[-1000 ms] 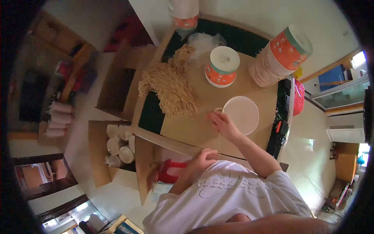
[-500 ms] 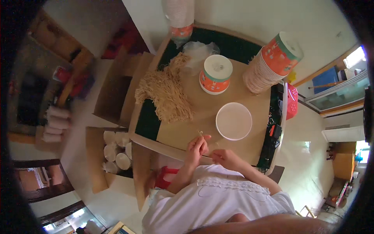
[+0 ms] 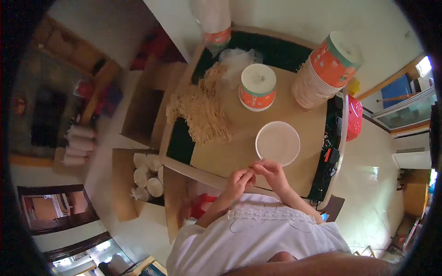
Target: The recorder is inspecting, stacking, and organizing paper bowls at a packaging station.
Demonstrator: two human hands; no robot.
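Close to the table's front edge, my left hand (image 3: 239, 180) and my right hand (image 3: 272, 174) meet with fingertips pinched together. Between them is a thin beige string, mostly hidden by the fingers. Just beyond my right hand stands a white paper bowl (image 3: 277, 143), its round opening facing up. Farther left lies a loose heap of beige strings (image 3: 205, 112). Behind the bowl, an orange paper bowl with a green band (image 3: 258, 87) stands upside down, its pale base upward.
A tall leaning stack of paper bowls (image 3: 317, 78) stands at the back right, another stack (image 3: 216, 23) at the back left beside a clear plastic bag (image 3: 239, 60). On the floor at left, an open cardboard box (image 3: 124, 184) holds several white cups. Cables (image 3: 328, 168) line the table's right edge.
My right hand has moved up and left to meet my left hand, which shifted slightly right. The string's loop, which stuck up from my left fingers, is now mostly hidden.
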